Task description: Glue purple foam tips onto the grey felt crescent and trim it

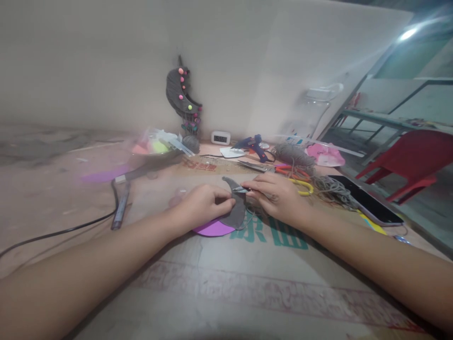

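Observation:
A dark grey crescent wrapped in yarn (236,215) lies on the cardboard (212,288), partly over a purple foam piece (212,228). My left hand (203,205) pinches the crescent's left edge between thumb and fingers. Opposite it, my right hand (278,196) is closed around small thread snips (239,189), whose metal blades point left over the crescent's upper part. Their handles are mostly hidden by my fingers. A loose strand of grey yarn trails beside the crescent, below my right hand.
Beyond my hands lie a blue glue gun (253,143), orange-handled scissors (256,166) and grey yarn (293,155). A phone (370,199) rests at right, a marker (121,208) at left. A bowl (155,153) and small clock (220,138) stand behind; a decorated crescent (173,92) hangs above.

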`<control>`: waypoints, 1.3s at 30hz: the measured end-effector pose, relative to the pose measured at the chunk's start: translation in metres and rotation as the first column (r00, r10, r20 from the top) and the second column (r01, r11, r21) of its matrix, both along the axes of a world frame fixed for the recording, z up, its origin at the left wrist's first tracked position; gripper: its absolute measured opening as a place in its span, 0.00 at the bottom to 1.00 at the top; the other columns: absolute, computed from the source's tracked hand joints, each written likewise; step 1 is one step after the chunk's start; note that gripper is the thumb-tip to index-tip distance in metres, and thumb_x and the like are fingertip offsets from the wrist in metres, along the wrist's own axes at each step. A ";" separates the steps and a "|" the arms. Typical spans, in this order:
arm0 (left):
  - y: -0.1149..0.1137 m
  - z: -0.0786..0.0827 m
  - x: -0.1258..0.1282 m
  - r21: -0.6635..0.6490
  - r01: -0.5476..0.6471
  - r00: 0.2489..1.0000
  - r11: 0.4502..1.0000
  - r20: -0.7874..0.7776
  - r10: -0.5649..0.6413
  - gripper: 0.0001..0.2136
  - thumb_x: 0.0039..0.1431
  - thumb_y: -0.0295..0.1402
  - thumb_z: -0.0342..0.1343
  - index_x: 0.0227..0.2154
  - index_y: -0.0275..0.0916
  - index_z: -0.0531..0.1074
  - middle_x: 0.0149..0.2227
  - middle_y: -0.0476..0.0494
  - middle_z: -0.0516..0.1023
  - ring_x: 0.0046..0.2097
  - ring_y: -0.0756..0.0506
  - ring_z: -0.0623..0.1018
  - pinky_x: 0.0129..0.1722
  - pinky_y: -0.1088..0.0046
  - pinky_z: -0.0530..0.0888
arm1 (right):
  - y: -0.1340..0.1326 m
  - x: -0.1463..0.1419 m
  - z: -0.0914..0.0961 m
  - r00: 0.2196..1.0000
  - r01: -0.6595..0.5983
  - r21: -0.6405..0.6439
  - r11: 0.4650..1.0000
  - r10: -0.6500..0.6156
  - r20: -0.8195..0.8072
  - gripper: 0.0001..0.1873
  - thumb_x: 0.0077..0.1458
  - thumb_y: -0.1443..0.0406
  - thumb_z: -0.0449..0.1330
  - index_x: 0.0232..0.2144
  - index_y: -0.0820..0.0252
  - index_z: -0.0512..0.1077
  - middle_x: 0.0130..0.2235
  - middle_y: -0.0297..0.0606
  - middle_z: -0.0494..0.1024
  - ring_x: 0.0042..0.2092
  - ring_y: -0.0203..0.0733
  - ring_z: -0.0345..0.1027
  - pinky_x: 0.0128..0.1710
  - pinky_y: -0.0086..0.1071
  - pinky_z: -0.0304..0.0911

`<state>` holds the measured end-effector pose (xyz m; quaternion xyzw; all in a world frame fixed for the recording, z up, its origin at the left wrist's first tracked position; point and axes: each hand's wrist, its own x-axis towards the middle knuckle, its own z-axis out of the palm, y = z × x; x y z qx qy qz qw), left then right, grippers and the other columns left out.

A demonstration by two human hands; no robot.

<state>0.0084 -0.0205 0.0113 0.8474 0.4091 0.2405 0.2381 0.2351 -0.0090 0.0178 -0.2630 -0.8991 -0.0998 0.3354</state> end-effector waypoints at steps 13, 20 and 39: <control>0.000 0.000 -0.001 0.002 -0.001 1.000 1.000 -0.014 0.001 0.15 0.60 0.37 0.48 0.19 0.37 0.63 0.20 0.54 0.61 0.25 0.53 0.62 0.26 0.74 0.56 | -0.006 -0.001 0.006 0.994 -0.011 0.211 0.977 -0.012 0.110 0.10 0.60 0.68 0.57 0.43 0.63 0.75 0.36 0.40 0.80 0.35 0.40 0.68 0.34 0.34 0.59; 0.000 -0.001 0.000 0.020 -0.002 1.000 1.000 -0.016 0.002 0.14 0.60 0.37 0.48 0.21 0.37 0.66 0.20 0.53 0.63 0.26 0.53 0.64 0.27 0.75 0.57 | -0.005 -0.002 0.007 0.991 -0.008 0.216 0.976 -0.022 0.135 0.09 0.60 0.68 0.57 0.41 0.62 0.75 0.35 0.39 0.80 0.34 0.40 0.67 0.34 0.34 0.58; -0.001 -0.003 0.000 0.092 -0.010 0.998 0.996 -0.059 0.016 0.15 0.60 0.36 0.48 0.19 0.38 0.66 0.20 0.52 0.65 0.26 0.52 0.65 0.28 0.74 0.58 | 0.001 -0.003 0.002 0.997 -0.022 0.030 0.999 0.019 0.078 0.09 0.60 0.68 0.57 0.41 0.61 0.75 0.33 0.38 0.79 0.36 0.40 0.70 0.36 0.35 0.61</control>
